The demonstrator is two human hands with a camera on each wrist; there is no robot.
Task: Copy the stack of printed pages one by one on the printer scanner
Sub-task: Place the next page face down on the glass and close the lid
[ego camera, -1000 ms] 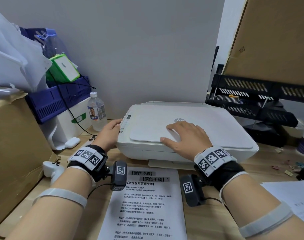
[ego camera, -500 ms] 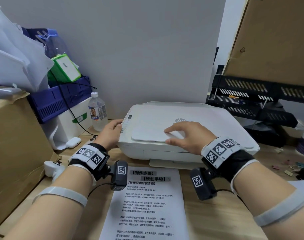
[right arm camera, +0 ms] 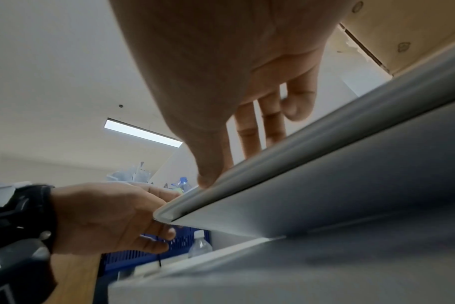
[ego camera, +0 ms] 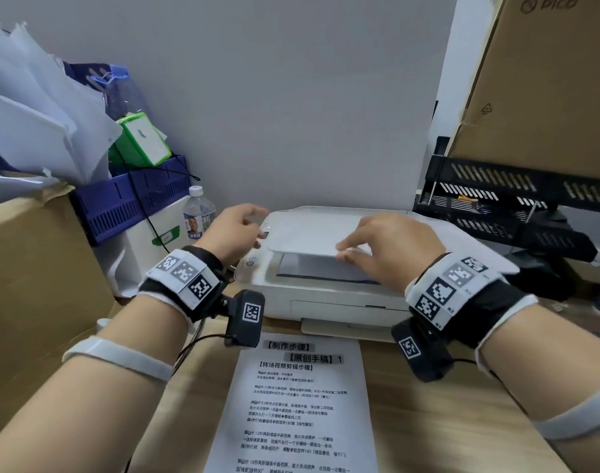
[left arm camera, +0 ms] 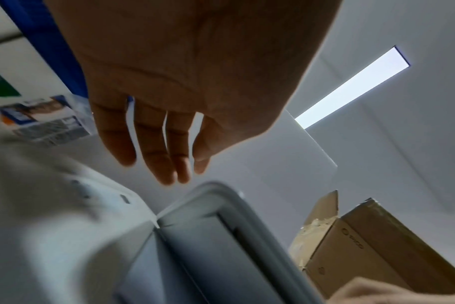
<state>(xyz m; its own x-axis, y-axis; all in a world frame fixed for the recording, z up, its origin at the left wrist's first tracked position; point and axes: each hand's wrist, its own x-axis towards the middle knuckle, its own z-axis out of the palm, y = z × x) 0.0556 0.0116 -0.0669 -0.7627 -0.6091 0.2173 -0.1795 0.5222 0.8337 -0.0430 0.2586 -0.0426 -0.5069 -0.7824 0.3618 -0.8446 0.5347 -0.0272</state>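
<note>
A white printer (ego camera: 329, 303) sits at the back of the desk. Its scanner lid (ego camera: 308, 233) is raised a little at the front, showing a strip of dark glass (ego camera: 320, 269). My right hand (ego camera: 387, 250) pinches the lid's front edge (right arm camera: 325, 185), thumb at the rim and fingers on top. My left hand (ego camera: 235, 230) hovers by the lid's left corner (left arm camera: 221, 226); its fingers (left arm camera: 166, 152) are fairly straight and hold nothing. The printed pages (ego camera: 303, 404) lie face up on the desk in front of the printer, between my forearms.
A water bottle (ego camera: 197, 213), a blue basket (ego camera: 128, 199) and a cardboard box (ego camera: 35, 268) crowd the left side. Black paper trays (ego camera: 513, 206) and a large carton (ego camera: 547, 80) stand on the right. The wall is close behind the printer.
My right hand went from lying flat on the lid to gripping its front edge, and the lid has lifted. My left hand rose from the printer's left side to the lid's corner.
</note>
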